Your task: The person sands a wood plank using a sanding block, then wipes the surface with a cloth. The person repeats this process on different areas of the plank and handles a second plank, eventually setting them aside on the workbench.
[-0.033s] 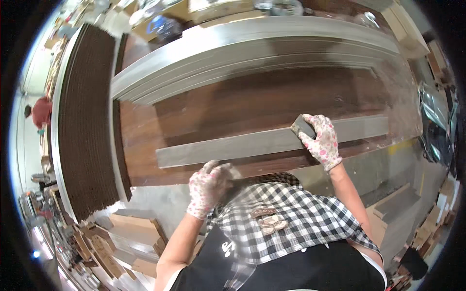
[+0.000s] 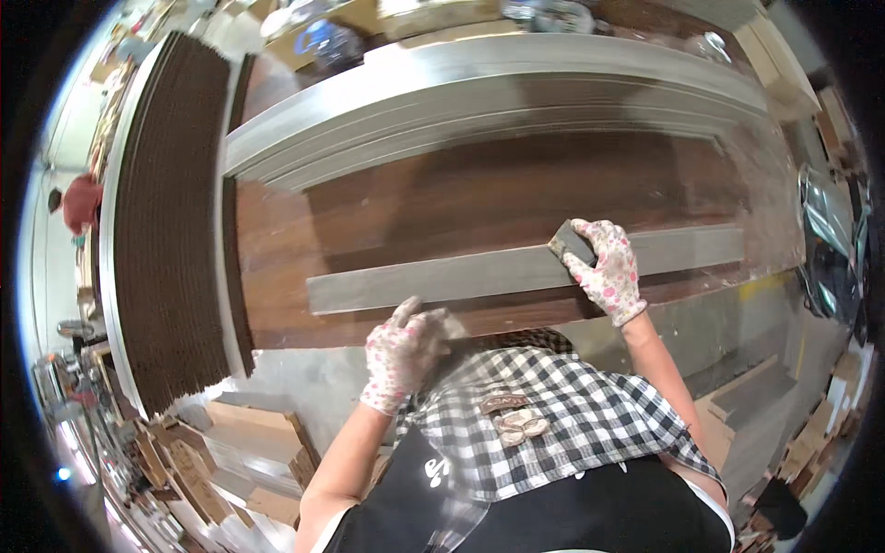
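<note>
A long grey plank (image 2: 433, 279) lies lengthwise on a brown work table (image 2: 461, 194). My right hand (image 2: 608, 276), in a white glove with pink flowers, grips a small grey block like a sanding block (image 2: 573, 244) between thumb and fingers. The block rests on the plank, right of its middle. In a matching glove, my left hand (image 2: 396, 359) is at the table's near edge, just below the plank's left part. Its fingers look bent, but a blur covers their tips and whatever may be in them.
Long grey strips (image 2: 442, 115) lie along the table's far side. At the left stands a tall stack of dark brown boards (image 2: 171, 221). Cardboard (image 2: 253, 433) is on the floor at lower left. Far left, another person in a red top (image 2: 81, 203) is visible.
The whole view has shifted slightly, with the table and stack a little further right. Relative to the plank, my right hand with the block has moved slightly left.
</note>
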`<state>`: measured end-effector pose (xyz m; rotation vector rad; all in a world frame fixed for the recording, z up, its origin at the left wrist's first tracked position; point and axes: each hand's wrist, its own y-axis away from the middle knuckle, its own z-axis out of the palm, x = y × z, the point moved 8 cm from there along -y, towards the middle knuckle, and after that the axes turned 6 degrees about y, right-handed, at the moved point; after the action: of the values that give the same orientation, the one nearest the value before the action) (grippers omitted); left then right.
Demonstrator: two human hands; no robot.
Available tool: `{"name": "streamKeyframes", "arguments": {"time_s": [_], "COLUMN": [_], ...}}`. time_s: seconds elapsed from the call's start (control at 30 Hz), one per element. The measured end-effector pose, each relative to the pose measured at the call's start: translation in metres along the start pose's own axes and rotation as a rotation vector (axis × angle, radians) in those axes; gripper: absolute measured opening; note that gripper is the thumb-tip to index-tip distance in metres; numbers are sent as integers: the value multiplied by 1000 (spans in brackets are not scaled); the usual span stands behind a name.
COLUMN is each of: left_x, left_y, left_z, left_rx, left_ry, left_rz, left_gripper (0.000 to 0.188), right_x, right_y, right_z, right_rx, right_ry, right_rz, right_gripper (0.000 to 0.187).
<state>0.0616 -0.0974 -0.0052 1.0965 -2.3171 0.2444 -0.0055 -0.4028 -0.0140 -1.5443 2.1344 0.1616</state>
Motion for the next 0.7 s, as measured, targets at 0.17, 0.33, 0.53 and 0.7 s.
{"name": "streamKeyframes", "arguments": {"time_s": [0.17, 0.33, 0.53, 0.7], "left_x": [4, 1, -10, -10], "left_y": [7, 4, 10, 33], "left_z": [1, 15, 38, 41], "left_rx": [-18, 12, -334, -362], "left_ry": [181, 285, 306, 224], "left_rz": [59, 260, 188, 336], "left_gripper": [22, 17, 24, 22], "right_x": [-104, -244, -323, -277], "right_y": [-27, -62, -42, -2], "right_z": [43, 111, 127, 111], "right_rx": [-74, -243, -303, -385], "right_ry": [-53, -144, -269, 39], "right_rz": [-251, -443, -870, -942], "right_gripper": [46, 43, 44, 46]}}
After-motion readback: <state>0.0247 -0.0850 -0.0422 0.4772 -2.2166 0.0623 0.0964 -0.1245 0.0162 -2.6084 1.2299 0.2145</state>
